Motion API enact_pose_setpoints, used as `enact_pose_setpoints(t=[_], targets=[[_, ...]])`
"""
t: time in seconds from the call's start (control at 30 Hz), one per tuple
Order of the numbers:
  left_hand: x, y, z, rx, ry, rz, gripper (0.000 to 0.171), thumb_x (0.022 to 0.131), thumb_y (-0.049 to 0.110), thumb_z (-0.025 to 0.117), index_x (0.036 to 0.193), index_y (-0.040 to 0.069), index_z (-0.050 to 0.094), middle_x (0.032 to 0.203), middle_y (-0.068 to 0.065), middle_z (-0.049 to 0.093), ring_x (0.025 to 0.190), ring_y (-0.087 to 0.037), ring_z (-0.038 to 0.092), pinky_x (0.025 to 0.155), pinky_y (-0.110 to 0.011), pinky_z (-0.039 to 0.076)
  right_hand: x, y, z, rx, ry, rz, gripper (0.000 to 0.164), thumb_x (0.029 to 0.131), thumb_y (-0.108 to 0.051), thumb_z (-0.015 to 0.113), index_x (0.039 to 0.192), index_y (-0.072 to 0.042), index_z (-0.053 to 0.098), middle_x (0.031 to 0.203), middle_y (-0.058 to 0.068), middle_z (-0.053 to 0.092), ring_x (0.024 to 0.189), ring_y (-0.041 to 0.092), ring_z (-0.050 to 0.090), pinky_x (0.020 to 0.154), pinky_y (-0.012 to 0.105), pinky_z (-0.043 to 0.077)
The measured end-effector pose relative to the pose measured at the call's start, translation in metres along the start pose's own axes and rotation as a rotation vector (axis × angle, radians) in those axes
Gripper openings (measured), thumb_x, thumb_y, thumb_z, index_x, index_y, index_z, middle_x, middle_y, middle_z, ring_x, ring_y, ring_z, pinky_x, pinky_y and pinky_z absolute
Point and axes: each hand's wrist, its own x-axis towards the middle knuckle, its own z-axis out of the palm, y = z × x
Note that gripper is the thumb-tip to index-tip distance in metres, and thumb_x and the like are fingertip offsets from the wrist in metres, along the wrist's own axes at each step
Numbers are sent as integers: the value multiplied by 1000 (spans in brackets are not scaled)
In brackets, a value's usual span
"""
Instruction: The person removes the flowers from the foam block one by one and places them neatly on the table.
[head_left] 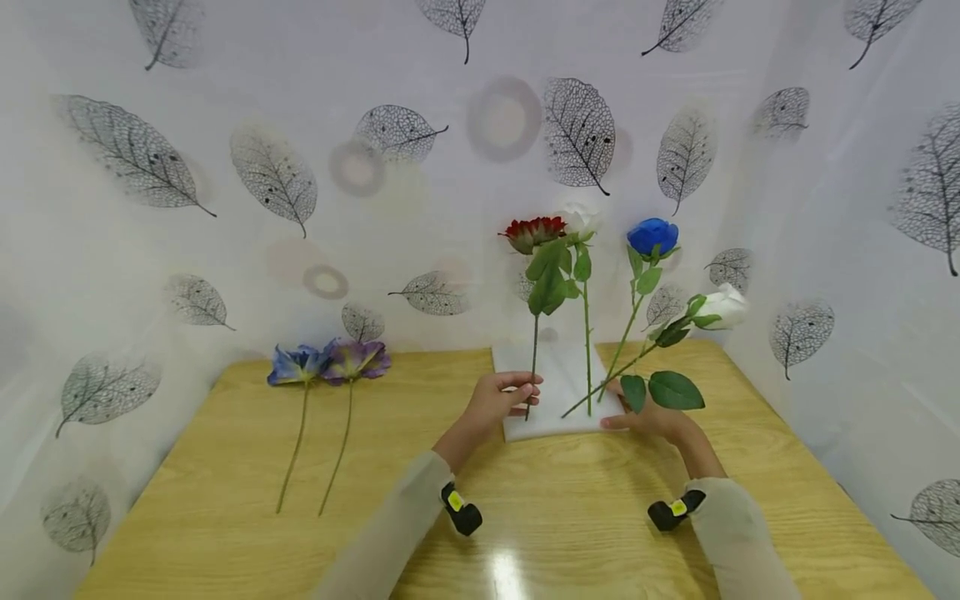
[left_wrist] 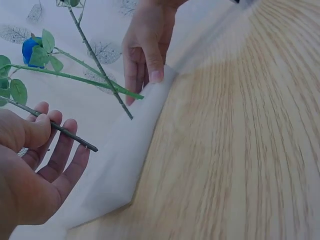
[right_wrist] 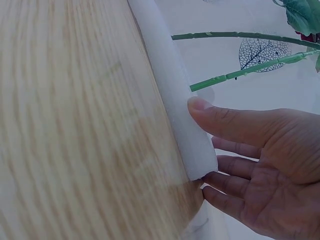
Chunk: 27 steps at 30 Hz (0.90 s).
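My left hand (head_left: 512,395) pinches the dark lower stem of a red flower (head_left: 534,233) between thumb and fingers. Its cut end (left_wrist: 95,149) sticks out past the fingers. Beneath lies a white foam sheet (head_left: 551,367). My right hand (right_wrist: 285,155) grips the sheet's near right corner, thumb on top and fingers round the side. Three more flowers have stem ends over the sheet: a white rose (head_left: 581,221) in the middle, a blue rose (head_left: 652,237) to its right, and another white rose (head_left: 722,308) leaning far right. Its stem crosses the other two.
Two loose flowers, one blue (head_left: 298,365) and one purple (head_left: 357,361), lie on the left side of the wooden table (head_left: 420,525). A pale leaf-printed curtain (head_left: 450,192) hangs behind the table and along its sides.
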Motion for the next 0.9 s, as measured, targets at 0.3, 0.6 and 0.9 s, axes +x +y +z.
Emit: enact_pose_setpoints(t=[0.3,0.6,0.9], targets=[[-21,18,-36,75,-16,64,26,100,9,65,122,-1,73,112,-23,75,87,-13,76,74,-31,64,-3,-7,0,39,-26,86,92,92,-30,77,153,15,26,158,41,22,147,59,17,117,70,26],[-55,36,-85,159,6,80,29,100,6,63,127,-4,69,120,-25,72,96,-27,76,78,-35,64,-3,-8,0,23,-28,79,90,93,-28,77,153,16,26,158,41,22,146,59,19,116,69,28],[-82,37,-136,244,56,57,31,102,7,61,130,-6,66,124,-28,69,97,-26,75,81,-36,64,-4,-13,0,34,-49,100,90,94,-26,75,153,17,23,158,42,18,146,60,17,117,69,26]])
